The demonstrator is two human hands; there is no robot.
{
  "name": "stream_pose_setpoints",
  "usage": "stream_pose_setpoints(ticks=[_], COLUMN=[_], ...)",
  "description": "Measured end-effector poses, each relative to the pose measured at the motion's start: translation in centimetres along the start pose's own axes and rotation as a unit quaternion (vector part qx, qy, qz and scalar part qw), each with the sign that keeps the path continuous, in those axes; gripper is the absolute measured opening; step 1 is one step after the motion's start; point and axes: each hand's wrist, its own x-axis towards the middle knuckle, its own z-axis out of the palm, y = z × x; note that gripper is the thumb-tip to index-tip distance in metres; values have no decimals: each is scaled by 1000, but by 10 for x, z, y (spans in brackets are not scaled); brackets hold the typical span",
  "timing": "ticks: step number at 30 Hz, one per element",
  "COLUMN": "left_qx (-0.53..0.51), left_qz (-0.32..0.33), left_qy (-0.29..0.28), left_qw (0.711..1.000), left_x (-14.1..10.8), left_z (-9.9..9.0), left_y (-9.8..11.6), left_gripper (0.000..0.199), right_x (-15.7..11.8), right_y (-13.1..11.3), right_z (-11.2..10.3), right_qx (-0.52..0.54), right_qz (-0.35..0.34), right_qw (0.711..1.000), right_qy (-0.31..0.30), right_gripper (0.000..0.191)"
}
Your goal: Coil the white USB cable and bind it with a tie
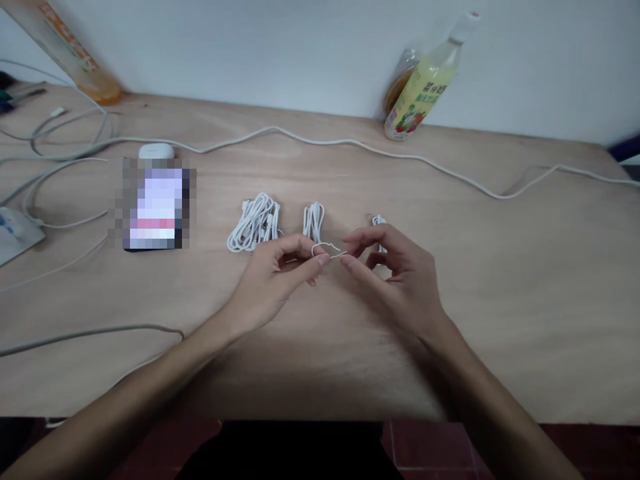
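Note:
Between the thumb and fingers of my left hand [275, 273] is a thin white twist tie [327, 245], bent into a loop with its ends pointing right. My right hand [400, 273] is close by, thumb and index finger apart around the tie's end; the tip seems to touch the thumb. Just beyond my hands lie bundled white cables: a large bundle [254, 223] at the left, a smaller bundle [313, 222] behind my left fingers, and another bundle [379, 220] partly hidden by my right hand.
A phone [156, 207] with a blurred screen lies at the left, below a white case [157, 152]. One long white cord [345, 141] crosses the table. Against the wall stand a yellow-labelled bottle [423, 87] and an orange-labelled bottle [75, 53]. A power strip [20, 233] sits at the left edge.

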Motion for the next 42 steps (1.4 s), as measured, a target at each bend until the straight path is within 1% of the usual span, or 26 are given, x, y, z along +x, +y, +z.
stream_pose_setpoints(ticks=[4,8,11,14,16,17,21,23,25,29,33,39,42], left_qx=[32,83,112,131,145,158,240,273,294,332,363,369,367], left_qz=[10,23,38,65,104,133,248,279,298,313,318,305,290], left_qy=[0,-1,-3,22,40,44,55,66,72,66,43,17,11], left_qw=[999,996,993,989,983,977,937,918,905,887,875,878,884], left_x=[-2,-3,-4,-6,-7,-7,-8,-8,-8,-10,-10,-9,-9], left_z=[2,2,2,2,2,2,-1,-1,-1,-2,-4,-5,-5], left_y=[-3,-4,-6,-9,-10,-11,-10,-10,-10,-11,-12,-14,-13], left_gripper=[19,22,19,13,14,13,4,3,4,4,4,6,8], right_x=[1,0,1,2,2,2,2,2,2,2,2,1,-1], right_y=[-2,-3,-4,-5,-6,-6,-5,-5,-6,-7,-7,-6,-5], right_z=[2,6,7,7,6,6,6,6,6,6,5,5,7], right_qx=[18,56,82,100,108,111,125,133,140,154,154,118,64], right_qz=[21,54,89,116,126,129,139,146,153,165,161,131,86], right_qw=[1000,997,992,988,986,985,981,979,977,972,971,981,992], right_qy=[-10,-17,-28,-29,-29,-31,-50,-55,-59,-70,-86,-85,-70], right_gripper=[2,7,9,11,11,11,10,10,11,12,12,11,11])
